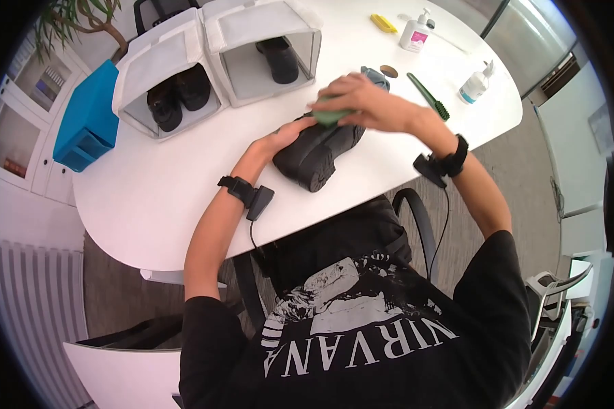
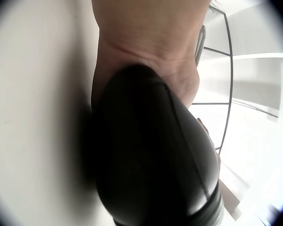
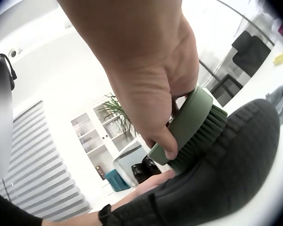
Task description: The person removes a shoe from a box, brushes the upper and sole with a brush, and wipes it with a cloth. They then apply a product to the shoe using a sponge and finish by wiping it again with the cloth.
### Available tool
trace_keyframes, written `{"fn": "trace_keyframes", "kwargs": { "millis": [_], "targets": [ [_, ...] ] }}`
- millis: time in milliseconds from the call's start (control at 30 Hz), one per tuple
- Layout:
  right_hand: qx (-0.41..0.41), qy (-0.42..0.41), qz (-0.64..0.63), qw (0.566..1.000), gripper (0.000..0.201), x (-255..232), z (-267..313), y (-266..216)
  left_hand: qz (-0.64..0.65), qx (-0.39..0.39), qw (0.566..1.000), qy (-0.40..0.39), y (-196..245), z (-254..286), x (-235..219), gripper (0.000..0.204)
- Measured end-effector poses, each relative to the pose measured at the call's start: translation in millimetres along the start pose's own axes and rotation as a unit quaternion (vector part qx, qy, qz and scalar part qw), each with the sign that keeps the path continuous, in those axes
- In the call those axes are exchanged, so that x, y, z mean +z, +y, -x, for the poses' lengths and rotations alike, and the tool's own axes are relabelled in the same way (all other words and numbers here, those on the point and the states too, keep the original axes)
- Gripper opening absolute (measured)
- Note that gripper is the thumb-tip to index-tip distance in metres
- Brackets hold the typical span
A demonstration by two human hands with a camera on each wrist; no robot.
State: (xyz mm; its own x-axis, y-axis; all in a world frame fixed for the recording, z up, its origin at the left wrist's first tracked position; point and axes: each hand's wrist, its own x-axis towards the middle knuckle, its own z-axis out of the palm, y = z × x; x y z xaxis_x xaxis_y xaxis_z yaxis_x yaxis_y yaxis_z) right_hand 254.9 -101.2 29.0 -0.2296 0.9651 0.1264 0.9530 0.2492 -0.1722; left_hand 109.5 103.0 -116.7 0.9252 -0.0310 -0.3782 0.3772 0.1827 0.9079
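Note:
A black shoe (image 1: 295,162) lies tilted on the white table, its treaded sole turned toward my right side. My left hand (image 1: 284,135) holds the shoe from its left side; most of its fingers are hidden behind it. In the left wrist view, smooth black leather (image 2: 146,155) fills the space below that hand. My right hand (image 1: 365,102) grips a green scrub brush (image 3: 191,125) by its body, thumb along the near side. The brush's dark green bristles (image 3: 198,148) meet the edge of the shoe's sole in the right wrist view.
Two white fabric boxes (image 1: 215,95) hold black shoes at the back left, beside a blue case (image 1: 85,119). Toward the right are a long green brush (image 1: 430,97), a round tin (image 1: 389,71), a grey cloth (image 1: 374,76), two pump bottles (image 1: 416,31) and a yellow object (image 1: 383,24).

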Motion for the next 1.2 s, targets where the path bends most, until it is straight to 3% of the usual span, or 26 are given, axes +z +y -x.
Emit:
{"fn": "trace_keyframes", "kwargs": {
  "millis": [100,200,267,300,400,500,567,667,767,800,867,933,1000,1100,1200],
  "targets": [
    [-0.074,-0.031,-0.050,0.996,0.065,18,-6,-39,-0.058,0.097,0.991,0.066,-7,5,7,0.058],
    [-0.018,-0.020,-0.056,0.998,0.066,4,2,-6,-0.046,0.041,0.997,0.050,-7,-3,2,0.060],
    [0.056,-0.004,-0.030,0.998,0.064,-6,6,6,0.003,0.001,1.000,-0.005,-2,-3,-1,0.062],
    [0.032,-0.003,-0.014,0.999,0.063,-4,5,2,0.026,-0.014,0.999,-0.033,3,-3,-2,0.064],
    [-0.076,-0.025,-0.020,0.997,0.063,20,-9,-42,-0.031,0.105,0.994,0.023,-10,6,0,0.063],
    [-0.085,-0.015,-0.075,0.993,0.064,18,-11,-47,-0.082,0.173,0.981,0.038,-17,3,1,0.060],
    [-0.033,-0.025,-0.089,0.995,0.065,3,0,-22,-0.035,0.058,0.998,0.015,-4,2,3,0.058],
    [0.085,-0.010,-0.015,0.996,0.068,-15,19,8,0.025,0.011,1.000,-0.002,12,7,12,0.058],
    [0.116,0.023,0.013,0.993,0.068,-13,24,20,0.031,0.015,0.999,0.012,14,8,16,0.056],
    [0.078,0.013,-0.014,0.997,0.069,-10,21,19,0.035,0.012,0.999,0.015,13,9,15,0.056],
    [0.002,-0.007,-0.068,0.998,0.070,-2,9,1,0.026,0.076,0.997,0.010,-6,-7,2,0.054],
    [-0.044,-0.013,-0.028,0.999,0.066,13,-2,-44,0.016,0.124,0.992,0.007,-19,-19,-4,0.053],
    [-0.085,0.003,-0.118,0.989,0.064,18,-17,-61,0.013,0.121,0.993,0.008,-13,-9,5,0.052],
    [-0.134,-0.031,-0.032,0.990,0.065,31,-32,-83,0.011,0.077,0.997,-0.005,2,10,16,0.052],
    [-0.148,-0.021,-0.007,0.989,0.062,20,-24,-76,0.006,0.091,0.996,0.018,0,10,19,0.052]
  ]
}}
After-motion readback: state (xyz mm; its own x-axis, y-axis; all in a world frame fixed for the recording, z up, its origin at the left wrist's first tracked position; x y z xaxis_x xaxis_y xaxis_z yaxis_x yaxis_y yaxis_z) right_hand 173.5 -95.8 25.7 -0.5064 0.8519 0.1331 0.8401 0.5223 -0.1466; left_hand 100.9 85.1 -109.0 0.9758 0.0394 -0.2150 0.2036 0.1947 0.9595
